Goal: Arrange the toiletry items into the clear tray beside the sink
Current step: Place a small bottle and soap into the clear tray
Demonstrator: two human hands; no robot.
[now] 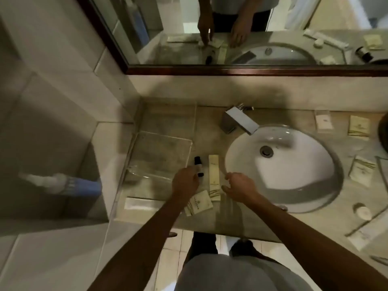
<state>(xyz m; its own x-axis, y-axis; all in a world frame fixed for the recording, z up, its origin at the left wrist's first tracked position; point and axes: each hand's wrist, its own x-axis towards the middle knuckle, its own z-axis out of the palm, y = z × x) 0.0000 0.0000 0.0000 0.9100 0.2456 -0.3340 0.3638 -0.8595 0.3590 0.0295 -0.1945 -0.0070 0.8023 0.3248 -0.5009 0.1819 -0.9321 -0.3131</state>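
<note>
Small bottle (pixel 198 169) with a dark cap lies on the surface (pixel 206 131) just beside the near right edge of the clear tray (pixel 147 139), cap end pointing away from the person. Left hand (pixel 184 182) is on it; fingers (pixel 194 172) appear closed round its lower part, though motion blur makes it hard to say how firm the hold is. Tray itself looks bare inside; its transparent walls are faint against the stone, so the rim is easy to misjudge. Long cream sachet (pixel 214 179) lies just right of the bottle, between it and the sink (pixel 279 164). Right hand (pixel 239 189) hovers at the sachet's near end, fingers apart, not clearly touching it. A square sachet (pixel 199 203) lies nearer the person, partly under the left wrist. More sachets (pixel 359 128) and a round white lid or soap (pixel 361 212) sit well apart on the far side of the sink. Judgement: step in hand is lifting the bottle into the tray. To do it well: take a firm hold at mid-body, lift clear of the tray wall rather than sliding into it, set it down against a far corner so later items have room. The bottle may roll if laid flat; stand it or brace it against a wall. Right hand can take the long sachet next.
</note>
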